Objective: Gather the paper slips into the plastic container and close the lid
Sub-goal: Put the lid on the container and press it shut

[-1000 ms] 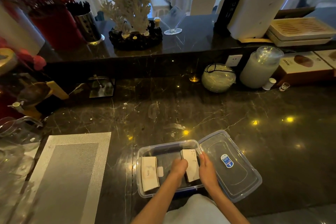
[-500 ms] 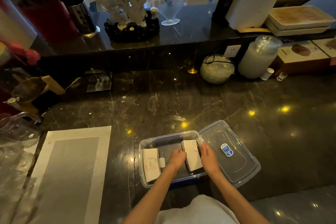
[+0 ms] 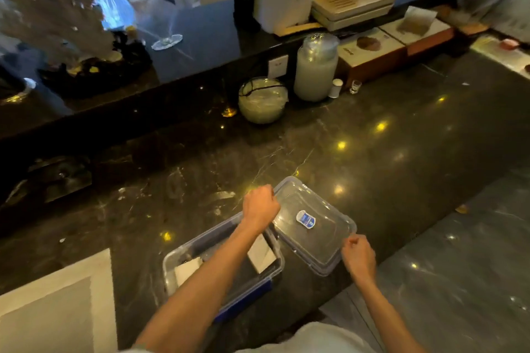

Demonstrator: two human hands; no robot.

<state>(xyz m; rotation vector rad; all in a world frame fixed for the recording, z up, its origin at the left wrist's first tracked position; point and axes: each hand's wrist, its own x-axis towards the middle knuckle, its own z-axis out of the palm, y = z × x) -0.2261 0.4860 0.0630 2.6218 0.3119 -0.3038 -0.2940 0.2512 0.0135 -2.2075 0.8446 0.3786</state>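
A clear plastic container with a blue clip sits on the dark marble counter near the front edge. Two stacks of white paper slips lie inside it, one at the left end and one at the right end. My left forearm crosses over the container. The clear lid, with a blue sticker, lies flat just right of the container. My left hand grips the lid's far left corner. My right hand grips its near right corner.
A grey and white placemat lies at the front left. A round glass bowl, a frosted jar and boxes stand along the back wall. A raised ledge behind carries a white coral ornament.
Both hands left the right stack of slips in the container and moved to the lid, taking hold of opposite corners. The camera has swung to the right.
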